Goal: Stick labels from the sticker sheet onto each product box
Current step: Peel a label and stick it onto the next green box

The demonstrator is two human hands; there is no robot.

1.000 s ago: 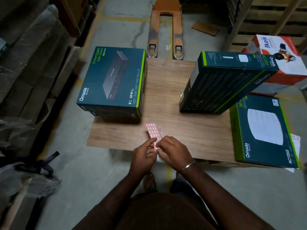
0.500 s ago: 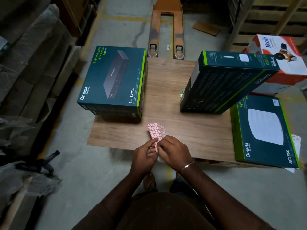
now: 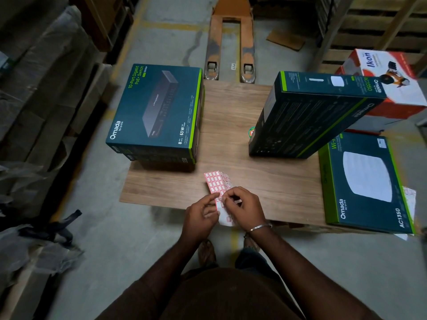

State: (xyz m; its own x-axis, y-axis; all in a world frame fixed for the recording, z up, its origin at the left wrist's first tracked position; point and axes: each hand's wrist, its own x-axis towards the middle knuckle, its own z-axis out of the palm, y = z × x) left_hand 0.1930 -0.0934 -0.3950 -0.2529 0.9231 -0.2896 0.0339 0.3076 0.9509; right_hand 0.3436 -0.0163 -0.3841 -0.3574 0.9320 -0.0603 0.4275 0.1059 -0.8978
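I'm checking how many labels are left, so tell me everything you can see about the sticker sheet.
The sticker sheet is thin white paper printed with a grid of small red-bordered labels. Its far end curls up over the near edge of the wooden table. The left hand holds its left edge, and the right hand pinches at a label near the middle. The lower part looks mostly bare, with few labels left. An exact count is unclear.
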